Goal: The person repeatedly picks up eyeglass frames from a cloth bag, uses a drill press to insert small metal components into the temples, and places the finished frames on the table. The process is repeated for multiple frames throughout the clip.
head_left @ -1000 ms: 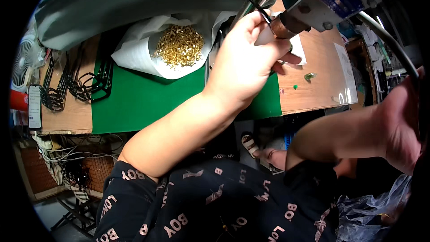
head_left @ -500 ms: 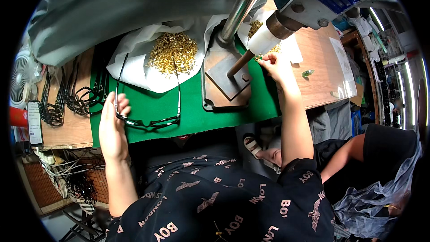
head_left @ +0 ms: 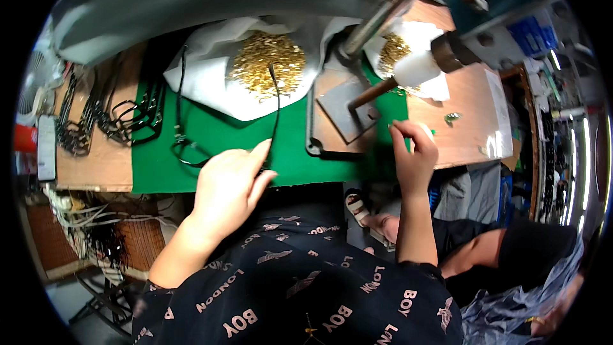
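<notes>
A black eyeglass frame [head_left: 181, 129] lies on the green cloth [head_left: 290, 172], its temples pointing away from me. My left hand [head_left: 228, 182] has its thumb and fingers round the right hinge end of the frame; the hand hides part of the front. My right hand [head_left: 415, 150] is raised at the cloth's right edge, thumb and forefinger pinched together. Whatever sits in that pinch is too small to make out. Between the hands stands a press base [head_left: 319, 144] with a square metal plate [head_left: 335, 112], and a slanting rod [head_left: 370, 94] reaches over it.
Small gold metal pieces [head_left: 268, 67] heap on white sheeting [head_left: 214, 92] behind the frame; another gold pile [head_left: 393, 51] lies beyond the press. More black frames [head_left: 131, 115] and a phone [head_left: 46, 147] are at left. A small green item [head_left: 453, 117] lies right. A person's arm [head_left: 472, 252] is nearby.
My left hand has moved right across the eyeglass frame to its right hinge, and the frame has turned slightly. My right hand has come back toward me from the small gold pieces. The view has shifted.
</notes>
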`<state>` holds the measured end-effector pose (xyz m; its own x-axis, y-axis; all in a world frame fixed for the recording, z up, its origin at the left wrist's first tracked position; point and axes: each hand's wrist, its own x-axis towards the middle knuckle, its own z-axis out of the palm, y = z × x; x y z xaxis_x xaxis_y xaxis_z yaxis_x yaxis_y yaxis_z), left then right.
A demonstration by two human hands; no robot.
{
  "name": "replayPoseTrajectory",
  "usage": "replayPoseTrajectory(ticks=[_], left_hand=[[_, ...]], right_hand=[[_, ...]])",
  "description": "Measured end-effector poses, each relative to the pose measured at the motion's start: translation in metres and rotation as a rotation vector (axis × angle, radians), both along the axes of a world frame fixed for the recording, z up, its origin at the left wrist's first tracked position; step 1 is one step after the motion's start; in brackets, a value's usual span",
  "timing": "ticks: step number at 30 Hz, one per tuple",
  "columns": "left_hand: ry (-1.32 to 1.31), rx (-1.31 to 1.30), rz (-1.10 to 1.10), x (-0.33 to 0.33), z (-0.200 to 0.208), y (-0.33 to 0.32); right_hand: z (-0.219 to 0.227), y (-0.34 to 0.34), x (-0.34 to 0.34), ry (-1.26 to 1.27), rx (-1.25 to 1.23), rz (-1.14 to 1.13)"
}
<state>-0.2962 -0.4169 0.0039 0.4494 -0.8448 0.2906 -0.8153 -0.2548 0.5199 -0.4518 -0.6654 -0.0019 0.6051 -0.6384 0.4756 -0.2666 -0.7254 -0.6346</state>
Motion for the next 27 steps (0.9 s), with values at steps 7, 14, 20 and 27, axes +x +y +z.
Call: replayPoseTrajectory(ticks=[7, 14, 20, 27], left_hand=[[0.963, -0.271, -0.313, -0.011, 0.045, -0.001], [1.134, -0.319, -0.278, -0.006, 0.048, -0.002], [1.034, -0.336, -0.297, -0.004, 0.045, -0.003], [0.963, -0.369, -0.283, 0.0, 0.046, -0.006]], right_hand=[[0.061, 0.081, 0.046, -0.382, -0.146, 0.78], [0.069, 0.08, 0.056, -0.278, -0.48, 0.857], [0.064, 0.08, 0.056, -0.269, -0.436, 0.841], [0.061, 0.085, 0.061, -0.267, -0.429, 0.791]])
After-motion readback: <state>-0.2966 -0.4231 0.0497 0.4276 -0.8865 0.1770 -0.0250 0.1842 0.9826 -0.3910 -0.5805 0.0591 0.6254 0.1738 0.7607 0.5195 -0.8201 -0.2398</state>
